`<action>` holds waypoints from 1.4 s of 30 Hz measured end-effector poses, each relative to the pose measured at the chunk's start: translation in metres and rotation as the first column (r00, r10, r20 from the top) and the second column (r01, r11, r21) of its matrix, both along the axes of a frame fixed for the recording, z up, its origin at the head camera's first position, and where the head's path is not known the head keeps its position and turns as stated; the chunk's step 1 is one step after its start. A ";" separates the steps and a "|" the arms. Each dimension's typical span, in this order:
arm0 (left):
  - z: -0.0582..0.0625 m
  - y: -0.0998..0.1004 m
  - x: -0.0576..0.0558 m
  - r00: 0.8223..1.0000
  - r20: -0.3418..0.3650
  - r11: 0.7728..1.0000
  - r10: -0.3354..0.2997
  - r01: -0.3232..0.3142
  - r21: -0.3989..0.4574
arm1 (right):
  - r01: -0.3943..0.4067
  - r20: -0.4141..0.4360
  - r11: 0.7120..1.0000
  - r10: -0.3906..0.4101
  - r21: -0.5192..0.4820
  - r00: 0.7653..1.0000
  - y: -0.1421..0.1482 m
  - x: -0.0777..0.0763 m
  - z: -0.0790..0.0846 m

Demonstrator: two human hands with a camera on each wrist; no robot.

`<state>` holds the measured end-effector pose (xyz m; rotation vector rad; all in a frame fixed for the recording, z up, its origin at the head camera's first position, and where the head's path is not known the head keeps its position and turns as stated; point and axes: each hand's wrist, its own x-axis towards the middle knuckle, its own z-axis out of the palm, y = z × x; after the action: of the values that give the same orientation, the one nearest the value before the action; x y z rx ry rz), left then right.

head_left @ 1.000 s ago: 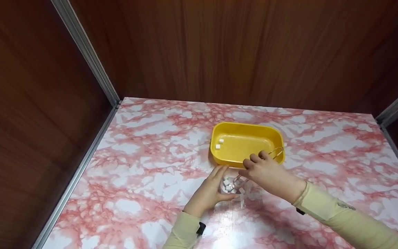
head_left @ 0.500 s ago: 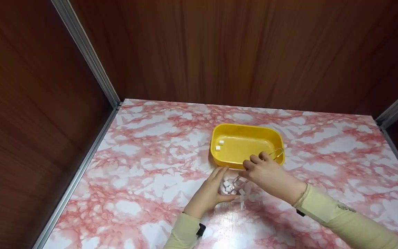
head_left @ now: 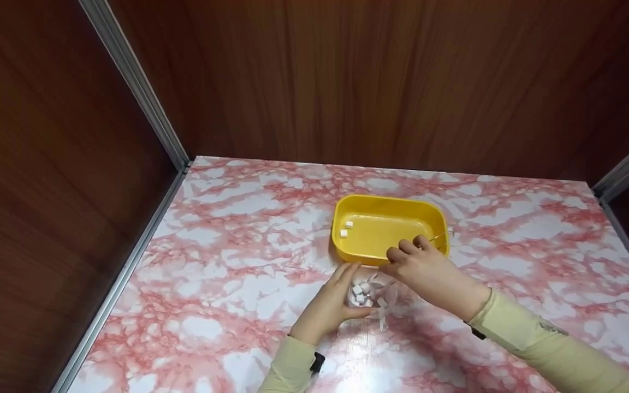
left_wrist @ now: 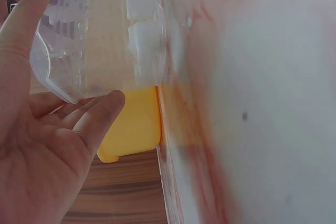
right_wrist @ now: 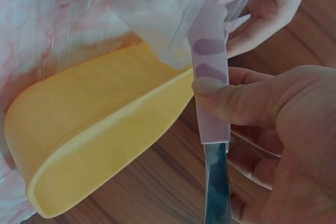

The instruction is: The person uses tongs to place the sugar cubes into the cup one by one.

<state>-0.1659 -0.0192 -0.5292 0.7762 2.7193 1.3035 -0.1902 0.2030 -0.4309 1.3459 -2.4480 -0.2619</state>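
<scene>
My left hand (head_left: 325, 305) grips a clear plastic container (left_wrist: 105, 40) from its left side, thumb near and fingers beyond. Several white cubes (head_left: 360, 292) lie at the bottom of the container. Between thumb and fingers, my right hand (head_left: 429, 275) pinches a pair of tongs (right_wrist: 211, 66) with pale pink plastic arms and a bent metal end. The tongs slant down over the container's mouth, tips inside its rim. What is between the tips is hidden. Just behind both hands stands a yellow tub (head_left: 391, 200), with two white cubes (head_left: 345, 230) at its left end.
The container's clear lid flap (head_left: 383, 318) hangs at its near right side. A red-and-white marbled tabletop (head_left: 227, 245) lies under everything. Brown wood-grain panels (head_left: 347, 82) close off the back and sides, with metal strips (head_left: 134, 82) at the corners.
The tongs have turned and shifted slightly up and right with my right hand, their bent end now past the tub's right rim. My left hand and the container stay in place.
</scene>
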 end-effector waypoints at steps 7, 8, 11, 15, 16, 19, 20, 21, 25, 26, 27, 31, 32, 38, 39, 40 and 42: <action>-0.001 0.001 -0.001 1.000 -0.007 1.000 -0.003 0.003 0.007 | 0.005 0.008 1.000 -0.004 -0.020 1.000 0.003 0.000 -0.001; -0.001 0.001 -0.001 1.000 -0.002 1.000 -0.003 0.003 0.009 | 0.005 0.010 1.000 -0.005 -0.022 1.000 0.003 -0.001 0.000; -0.001 0.001 -0.001 1.000 0.002 1.000 0.001 -0.001 0.014 | 0.010 0.007 1.000 -0.010 -0.013 1.000 0.004 -0.001 0.003; -0.001 0.001 -0.001 1.000 -0.003 1.000 0.004 -0.004 0.021 | 0.010 -0.010 1.000 -0.010 -0.002 1.000 0.005 -0.002 0.007; -0.002 0.001 -0.001 1.000 -0.004 1.000 0.002 -0.002 0.024 | 0.011 -0.013 1.000 -0.011 -0.005 1.000 0.005 -0.003 0.007; -0.001 0.001 -0.001 1.000 -0.004 0.999 -0.003 0.003 0.033 | 0.017 -0.009 1.000 -0.017 -0.017 1.000 0.005 -0.005 0.010; -0.001 0.001 -0.001 1.000 -0.003 0.999 -0.003 0.004 0.034 | 0.020 -0.005 1.000 -0.020 -0.021 1.000 0.005 -0.006 0.012; -0.001 0.001 -0.001 1.000 -0.001 0.999 -0.004 0.004 0.036 | 0.023 0.000 0.999 -0.023 -0.024 1.000 0.006 -0.007 0.013; -0.001 0.001 -0.001 1.000 0.004 0.999 -0.003 0.003 0.040 | 0.042 0.012 0.999 -0.042 -0.026 0.999 0.008 -0.011 0.018; -0.001 0.001 -0.001 1.000 0.002 0.999 -0.002 0.002 0.039 | 0.048 0.016 0.998 -0.047 -0.029 0.999 0.008 -0.011 0.019; -0.001 0.001 -0.001 1.000 -0.005 0.999 -0.003 0.004 0.039 | 0.053 0.018 0.998 -0.052 -0.032 0.998 0.008 -0.012 0.020; -0.002 0.001 -0.001 0.999 -0.035 1.000 -0.009 0.010 0.030 | 0.075 0.038 0.996 -0.073 -0.048 0.997 0.010 -0.017 0.023; -0.003 0.001 -0.001 0.999 -0.040 1.000 -0.011 0.012 0.027 | 0.083 0.047 0.995 -0.081 -0.050 0.996 0.011 -0.019 0.024; -0.001 -0.001 0.000 1.000 -0.004 1.000 0.001 -0.001 0.015 | 0.155 0.097 0.987 -0.150 -0.048 0.984 0.012 -0.036 0.024; -0.001 -0.001 0.001 1.000 0.005 1.000 0.005 -0.005 0.006 | 0.165 0.099 0.985 -0.160 -0.047 0.982 0.012 -0.039 0.024; 0.000 -0.001 0.001 1.000 0.014 1.000 0.009 -0.009 -0.005 | 0.176 0.102 0.983 -0.170 -0.045 0.980 0.012 -0.043 0.024; 0.000 -0.002 0.001 1.000 0.023 1.000 0.013 -0.012 -0.024 | 0.195 0.111 0.980 -0.190 -0.043 0.976 0.012 -0.049 0.024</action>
<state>-0.1646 -0.0207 -0.5287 0.7383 2.7208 1.2722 -0.2397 0.2153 -0.4070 1.1279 -2.6582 -0.1726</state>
